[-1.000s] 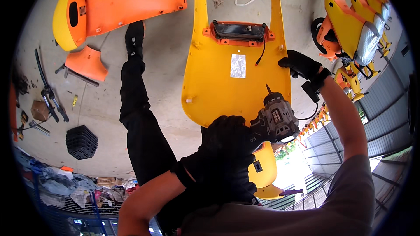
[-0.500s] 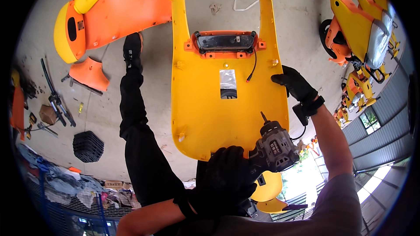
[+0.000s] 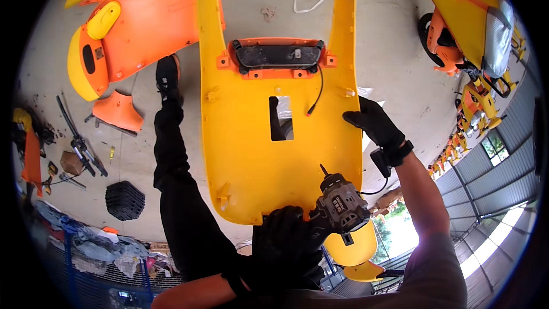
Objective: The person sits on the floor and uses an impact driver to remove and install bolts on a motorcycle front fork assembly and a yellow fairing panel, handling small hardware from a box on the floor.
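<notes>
At twelve o'clock I lose both prongs of the yellow panel (image 3: 251, 166), cut off by the upper edge. At six, the left hand (image 3: 283, 233) hides the grip of the drill (image 3: 343, 206). Near three, the panel's rim covers some fingers of the right hand (image 3: 377, 125); farther out, yellow shapes (image 3: 456, 144) are too tiny to tell.

Well left of the left grip (image 3: 283, 237), a ribbed black stack (image 3: 124, 200) sits on the floor (image 3: 394, 34), with a brown block (image 3: 71, 163) farther out and a heap of cloth (image 3: 94, 243) nearer the wearer. Ahead and left lie a small orange panel (image 3: 118, 111) and a large orange shell (image 3: 148, 28). Yellow-and-orange scooters (image 3: 466, 20) stand right of the right grip (image 3: 374, 123).
</notes>
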Demonstrator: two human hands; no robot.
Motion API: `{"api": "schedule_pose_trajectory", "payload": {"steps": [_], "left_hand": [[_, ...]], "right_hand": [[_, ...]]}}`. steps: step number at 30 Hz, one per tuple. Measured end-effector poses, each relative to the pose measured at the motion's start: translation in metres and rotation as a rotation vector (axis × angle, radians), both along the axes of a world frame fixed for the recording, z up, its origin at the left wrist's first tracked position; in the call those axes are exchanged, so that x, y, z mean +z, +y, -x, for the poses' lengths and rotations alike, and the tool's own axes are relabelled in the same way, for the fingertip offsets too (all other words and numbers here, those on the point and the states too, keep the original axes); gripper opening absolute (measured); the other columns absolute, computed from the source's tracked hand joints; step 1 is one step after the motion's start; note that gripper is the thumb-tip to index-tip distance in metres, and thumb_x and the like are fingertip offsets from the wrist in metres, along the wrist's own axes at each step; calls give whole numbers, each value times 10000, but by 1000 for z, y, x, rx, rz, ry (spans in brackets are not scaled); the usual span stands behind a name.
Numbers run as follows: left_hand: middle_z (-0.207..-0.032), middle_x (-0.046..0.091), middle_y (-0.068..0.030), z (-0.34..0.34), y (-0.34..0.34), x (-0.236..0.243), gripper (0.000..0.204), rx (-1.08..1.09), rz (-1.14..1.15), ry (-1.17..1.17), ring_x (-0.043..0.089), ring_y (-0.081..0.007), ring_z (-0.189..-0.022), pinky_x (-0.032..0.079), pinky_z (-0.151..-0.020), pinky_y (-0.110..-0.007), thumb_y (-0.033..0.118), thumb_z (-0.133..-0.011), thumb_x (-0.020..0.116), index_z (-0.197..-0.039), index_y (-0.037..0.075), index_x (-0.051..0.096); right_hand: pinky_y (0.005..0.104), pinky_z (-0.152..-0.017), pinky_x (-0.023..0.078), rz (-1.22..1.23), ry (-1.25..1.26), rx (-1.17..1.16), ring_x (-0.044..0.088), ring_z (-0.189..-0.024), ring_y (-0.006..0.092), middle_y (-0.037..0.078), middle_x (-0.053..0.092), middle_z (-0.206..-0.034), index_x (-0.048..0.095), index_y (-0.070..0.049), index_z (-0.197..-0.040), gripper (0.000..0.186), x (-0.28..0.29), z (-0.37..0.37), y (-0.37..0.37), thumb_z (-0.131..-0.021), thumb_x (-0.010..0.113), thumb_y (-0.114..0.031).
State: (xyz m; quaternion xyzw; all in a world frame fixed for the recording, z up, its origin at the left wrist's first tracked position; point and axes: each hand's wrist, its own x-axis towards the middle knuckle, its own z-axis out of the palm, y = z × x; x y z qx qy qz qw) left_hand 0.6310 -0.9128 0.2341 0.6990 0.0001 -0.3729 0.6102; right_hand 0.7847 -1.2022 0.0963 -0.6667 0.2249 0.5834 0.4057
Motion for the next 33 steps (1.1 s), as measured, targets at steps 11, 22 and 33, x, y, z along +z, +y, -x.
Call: {"api": "schedule_pose_trajectory", "payload": {"steps": [11, 22, 33], "left_hand": [[-1094, 507, -166, 13, -5, -7, 570, 31, -73, 8, 490, -350, -998, 444, -813, -451, 313, -703, 723, -1230, 150, 581], [-1128, 506, -220, 5, -1, -3, 646, -39, -83, -60, 511, -408, -1055, 420, -883, -513, 305, -644, 782, -1143, -29, 543], [-1044, 537, -192, -19, 10, -9, 533, 66, 56, -9, 533, -378, -984, 434, -815, -489, 344, -782, 708, -1168, 19, 537]], "right_hand": [[214, -649, 381, -8, -79, -113, 443, -709, 36, -67, 532, -817, 573, -17, -1234, 369, 26, 2, 13, -882, 644, -100], [202, -603, 408, -16, -164, -54, 476, -682, 29, -51, 557, -801, 575, -33, -1189, 312, 36, 3, 19, -903, 631, -142], [229, -419, 438, 150, 20, 65, 537, -506, 92, 33, 587, -750, 486, -11, -1226, 391, 30, -27, 10, -897, 615, -178]]}}
